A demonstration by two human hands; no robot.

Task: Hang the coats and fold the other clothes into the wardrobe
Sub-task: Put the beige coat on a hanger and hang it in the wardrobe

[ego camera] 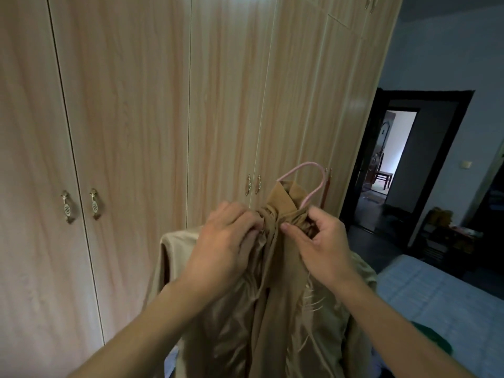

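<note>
Head view: a tan fabric coat with a shiny satin lining (pixel 272 309) is held up in front of the closed doors of a light wood-grain wardrobe (pixel 136 105), its bunched collar gathered around a thin pink hanger hook (pixel 313 195). The left hand (pixel 231 236) grips the crumpled collar fabric. The right hand (pixel 319 246) pinches the collar just beside it, thumb and fingers curled into the cloth. A bed with a blue checked cover (pixel 436 296) lies to the right.
</note>
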